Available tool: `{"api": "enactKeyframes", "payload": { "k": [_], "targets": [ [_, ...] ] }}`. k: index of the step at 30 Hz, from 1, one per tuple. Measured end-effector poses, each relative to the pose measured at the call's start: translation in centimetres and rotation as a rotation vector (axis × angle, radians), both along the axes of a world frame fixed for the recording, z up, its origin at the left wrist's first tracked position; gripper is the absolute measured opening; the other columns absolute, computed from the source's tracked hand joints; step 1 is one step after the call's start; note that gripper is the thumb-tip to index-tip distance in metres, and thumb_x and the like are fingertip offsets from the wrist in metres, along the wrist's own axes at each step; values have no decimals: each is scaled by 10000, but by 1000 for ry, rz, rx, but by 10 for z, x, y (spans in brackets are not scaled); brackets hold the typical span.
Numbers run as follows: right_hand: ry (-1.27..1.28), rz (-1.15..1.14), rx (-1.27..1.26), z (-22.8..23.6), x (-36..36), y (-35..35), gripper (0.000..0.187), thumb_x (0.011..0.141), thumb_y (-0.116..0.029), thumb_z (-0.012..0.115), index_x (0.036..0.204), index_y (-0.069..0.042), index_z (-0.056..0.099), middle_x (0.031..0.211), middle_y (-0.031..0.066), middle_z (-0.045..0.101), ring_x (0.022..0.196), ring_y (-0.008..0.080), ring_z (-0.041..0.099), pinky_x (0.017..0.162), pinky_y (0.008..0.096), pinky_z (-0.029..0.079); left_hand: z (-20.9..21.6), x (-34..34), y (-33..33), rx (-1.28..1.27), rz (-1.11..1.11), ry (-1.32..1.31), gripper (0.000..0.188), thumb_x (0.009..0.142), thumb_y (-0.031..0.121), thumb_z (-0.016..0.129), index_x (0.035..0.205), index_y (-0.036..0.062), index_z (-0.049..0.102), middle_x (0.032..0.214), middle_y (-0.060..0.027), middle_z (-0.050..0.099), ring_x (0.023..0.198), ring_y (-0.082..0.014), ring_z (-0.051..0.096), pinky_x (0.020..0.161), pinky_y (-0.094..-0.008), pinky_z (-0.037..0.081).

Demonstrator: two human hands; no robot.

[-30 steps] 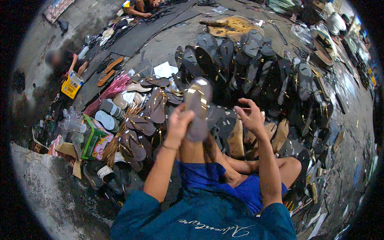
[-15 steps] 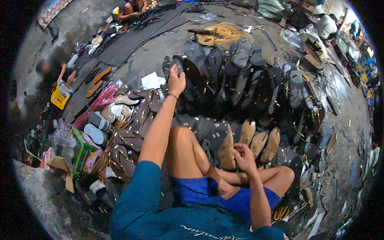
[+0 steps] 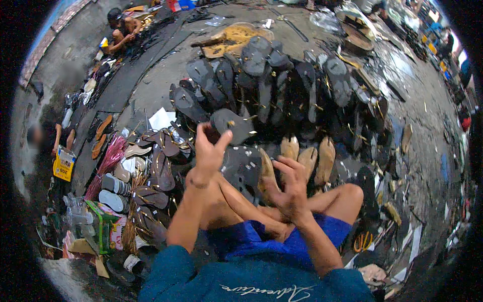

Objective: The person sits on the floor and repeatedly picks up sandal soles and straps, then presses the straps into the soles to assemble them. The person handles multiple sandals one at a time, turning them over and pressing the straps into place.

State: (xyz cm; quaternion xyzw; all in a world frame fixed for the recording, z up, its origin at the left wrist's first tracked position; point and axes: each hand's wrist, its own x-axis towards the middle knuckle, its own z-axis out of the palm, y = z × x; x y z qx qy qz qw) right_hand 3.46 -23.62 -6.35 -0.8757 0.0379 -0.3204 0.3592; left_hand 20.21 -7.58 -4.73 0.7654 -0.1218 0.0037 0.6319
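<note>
My left hand (image 3: 207, 156) grips a dark grey sandal (image 3: 232, 126) by its near end, thumb on one side and fingers on the other. It is raised in front of the row of dark sandals (image 3: 256, 58). Over my crossed legs, my right hand (image 3: 289, 189) has its fingers apart and holds nothing that shows; it is slightly blurred. Right beside it stands a pale wooden shoe last (image 3: 266, 171), partly hidden by the hand. More wooden lasts (image 3: 324, 158) stand just beyond, toes up.
At left lie brown sandals (image 3: 162, 171), pink strands (image 3: 108, 166), stacked grey-white soles (image 3: 114, 200) and a green box (image 3: 100, 226). A yellow stained board (image 3: 234, 40) lies behind the sandal row. Another person (image 3: 123, 30) sits at far left. Scraps litter the floor at right.
My left hand has drawn back toward me from the sandal row with a sandal in it. My right hand has lifted and its fingers have spread. The view has shifted.
</note>
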Motion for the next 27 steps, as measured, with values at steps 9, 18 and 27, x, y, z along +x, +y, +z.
{"api": "enactKeyframes", "payload": {
  "k": [9, 18, 27],
  "targets": [
    [-58, 424, 587, 11, -71, -3, 337, 802, -55, 670, 1131, -25, 602, 1093, 152, 649, 1034, 300, 630, 940, 403, 485, 70, -160, 40, 66, -320, -103, 527, 765, 1, 694, 1250, -41, 490, 1132, -130, 592, 1016, -202, 601, 920, -328, 475],
    [171, 672, 651, 18, -153, 18, 444, 704, -128, 754, 1118, -28, 628, 1129, 132, 650, 1082, 308, 617, 963, 431, 470, 62, -221, 70, 272, -749, -42, 435, 721, 32, 714, 1147, -6, 631, 1099, -154, 665, 1053, -304, 642, 906, -377, 518],
    [234, 800, 336, 26, -146, 3, 492, 691, -107, 751, 1156, -53, 600, 1133, 121, 613, 1089, 323, 593, 947, 439, 464, 39, -227, 73, 167, -690, -48, 230, 793, 142, 732, 973, 28, 645, 1050, -160, 691, 982, -298, 679, 863, -370, 538]
  ]
}}
